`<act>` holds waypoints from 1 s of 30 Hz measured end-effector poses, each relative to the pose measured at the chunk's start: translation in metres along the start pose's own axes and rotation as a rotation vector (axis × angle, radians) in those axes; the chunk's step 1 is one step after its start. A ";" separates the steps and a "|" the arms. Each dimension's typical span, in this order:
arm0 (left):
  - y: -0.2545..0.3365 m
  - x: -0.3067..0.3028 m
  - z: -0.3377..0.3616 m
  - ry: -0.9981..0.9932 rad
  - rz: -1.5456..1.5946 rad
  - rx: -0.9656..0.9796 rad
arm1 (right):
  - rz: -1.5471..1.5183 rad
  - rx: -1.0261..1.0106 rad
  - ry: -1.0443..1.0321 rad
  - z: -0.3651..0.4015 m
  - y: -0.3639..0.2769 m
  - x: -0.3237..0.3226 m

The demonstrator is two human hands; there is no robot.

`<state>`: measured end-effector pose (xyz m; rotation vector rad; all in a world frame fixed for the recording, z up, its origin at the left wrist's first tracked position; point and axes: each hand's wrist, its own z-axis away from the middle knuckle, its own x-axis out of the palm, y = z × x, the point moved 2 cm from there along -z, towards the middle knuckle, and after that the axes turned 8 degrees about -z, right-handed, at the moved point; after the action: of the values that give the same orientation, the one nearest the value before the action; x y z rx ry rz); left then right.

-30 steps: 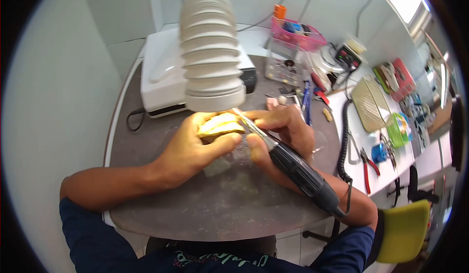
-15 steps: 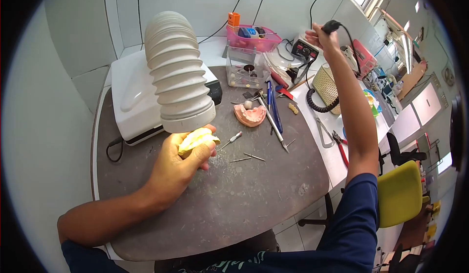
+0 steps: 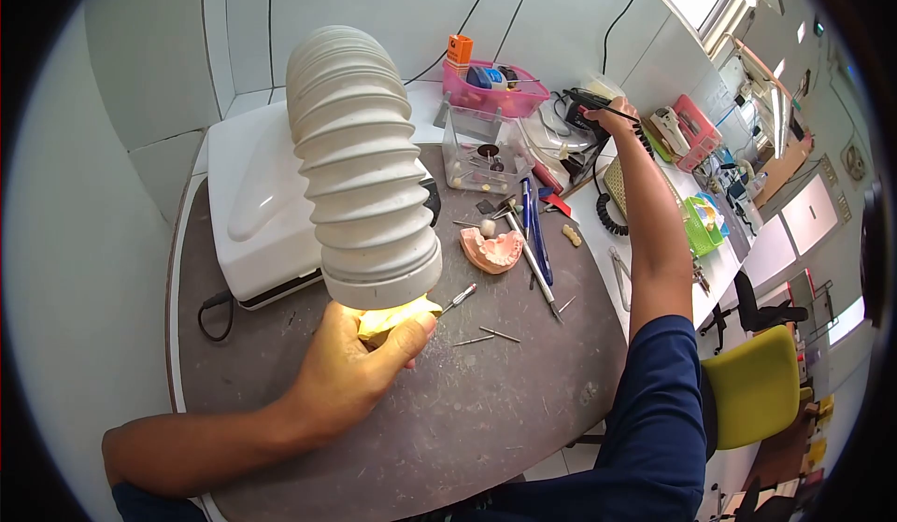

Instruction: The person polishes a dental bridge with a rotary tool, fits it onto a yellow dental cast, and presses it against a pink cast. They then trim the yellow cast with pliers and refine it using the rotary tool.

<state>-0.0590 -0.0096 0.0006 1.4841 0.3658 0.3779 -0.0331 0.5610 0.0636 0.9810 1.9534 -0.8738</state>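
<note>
The cast, yellow and lit from above, sits in the left hand. The fingers are curled round its underside and the thumb is pressed along its near edge, so the grip is closed. The cast is raised off the table, and the mouth of the ribbed hose hangs right over the fingertips, nearly touching the cast.

Just beyond the thumb tip a bur lies on the table, with two thin pins beside it. Farther out from the fingers, to their right, rests a pink cast, and past it lie blue pens. Behind the hose, on the far side of the left fingers, stands a white unit.

The right hand is stretched far from the left one, to the back right of the bench. Its fingers are closed round the end of a black handpiece, which points away to their left. A coiled cord hangs below that wrist. Left of those fingers stand a clear box and, behind it, a pink basket. A green box lies to the right of the forearm, and a yellow chair shows beside the upper arm.
</note>
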 end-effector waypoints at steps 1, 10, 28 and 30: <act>0.001 0.000 0.000 -0.004 -0.012 0.001 | 0.041 0.005 0.006 -0.002 -0.001 0.002; 0.000 0.001 0.000 -0.001 -0.011 0.001 | -0.112 0.032 -0.094 -0.017 0.004 0.013; -0.012 -0.007 -0.002 0.075 0.214 -0.011 | -1.300 -0.082 -0.066 0.194 -0.035 -0.162; -0.013 -0.007 -0.005 0.046 0.114 0.100 | -1.339 -0.238 -0.026 0.254 -0.036 -0.153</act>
<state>-0.0671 -0.0092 -0.0131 1.6007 0.3414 0.4912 0.0810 0.2854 0.0828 -0.6410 2.5082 -1.2275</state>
